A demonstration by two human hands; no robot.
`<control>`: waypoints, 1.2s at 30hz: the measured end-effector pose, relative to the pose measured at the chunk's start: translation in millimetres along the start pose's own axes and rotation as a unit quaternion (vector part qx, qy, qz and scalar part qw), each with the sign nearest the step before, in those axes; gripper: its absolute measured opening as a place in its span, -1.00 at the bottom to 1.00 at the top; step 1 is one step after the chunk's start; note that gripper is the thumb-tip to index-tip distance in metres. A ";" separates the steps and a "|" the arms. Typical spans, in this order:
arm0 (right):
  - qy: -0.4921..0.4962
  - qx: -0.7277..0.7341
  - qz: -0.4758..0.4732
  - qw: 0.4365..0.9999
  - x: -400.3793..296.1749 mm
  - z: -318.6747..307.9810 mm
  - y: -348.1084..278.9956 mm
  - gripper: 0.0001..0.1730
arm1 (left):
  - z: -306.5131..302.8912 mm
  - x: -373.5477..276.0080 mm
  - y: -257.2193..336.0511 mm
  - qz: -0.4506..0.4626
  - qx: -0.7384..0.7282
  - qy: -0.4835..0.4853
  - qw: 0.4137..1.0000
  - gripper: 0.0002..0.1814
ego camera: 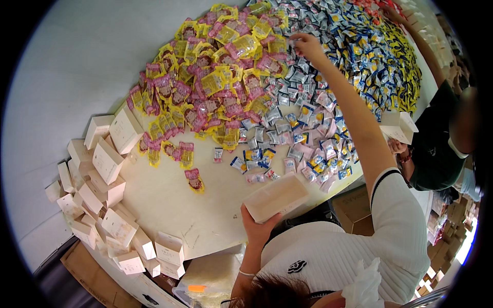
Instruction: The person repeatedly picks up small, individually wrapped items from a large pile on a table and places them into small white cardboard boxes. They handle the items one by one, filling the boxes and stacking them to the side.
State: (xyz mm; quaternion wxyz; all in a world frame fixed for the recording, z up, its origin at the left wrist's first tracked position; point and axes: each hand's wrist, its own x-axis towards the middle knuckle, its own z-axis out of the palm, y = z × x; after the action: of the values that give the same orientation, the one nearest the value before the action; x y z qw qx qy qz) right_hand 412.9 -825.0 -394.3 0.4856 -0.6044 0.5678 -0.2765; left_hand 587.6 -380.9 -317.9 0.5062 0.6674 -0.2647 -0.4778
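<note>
My left hand (256, 229) grips an open pale cardboard box (275, 198) by its near left end. The box is tilted over the table's near edge, and no sweets show inside it. My right arm stretches far across the table. At its end, my right hand (308, 48) is over small silver-grey wrapped sweets (298, 75), beside a heap of yellow and pink pouches (227, 77). Its fingers are bent; whether a sweet is between them is hard to make out. Nearer the box lie pale pink packets (302, 150) and blue-and-yellow packets (252, 155).
Several empty-looking white boxes (108, 159) are piled at the table's left edge. A co-worker (435, 150) at the right holds another box (398, 127) and reaches toward red packets (371, 7). Below the table stand a clear plastic bin (212, 273) and a brown carton (352, 208).
</note>
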 end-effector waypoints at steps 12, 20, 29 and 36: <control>0.105 -0.078 0.059 0.990 18.0 40.0 -17.4 -0.60 | -12.0 -13.7 1.2 -0.011 0.005 0.056 0.998 -0.25; -0.098 0.569 0.083 0.812 -151.7 -7.0 17.1 -0.48 | -30.7 -39.1 -13.2 -0.004 -0.008 0.106 0.994 -0.17; -0.118 -0.122 0.008 0.985 -272.0 64.1 32.6 -0.79 | -21.0 -65.4 -26.3 0.013 0.016 0.088 0.996 -0.11; -0.044 -0.056 -0.139 0.988 -237.4 48.3 23.5 -0.80 | -24.8 -86.0 -25.3 0.040 -0.001 0.123 0.992 -0.09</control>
State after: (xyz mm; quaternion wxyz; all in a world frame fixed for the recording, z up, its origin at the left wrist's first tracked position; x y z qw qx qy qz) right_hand 397.8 -582.4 -382.0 0.4327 -0.7151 0.4708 -0.2824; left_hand 572.1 -289.6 -308.9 0.5546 0.7092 -0.2265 -0.3716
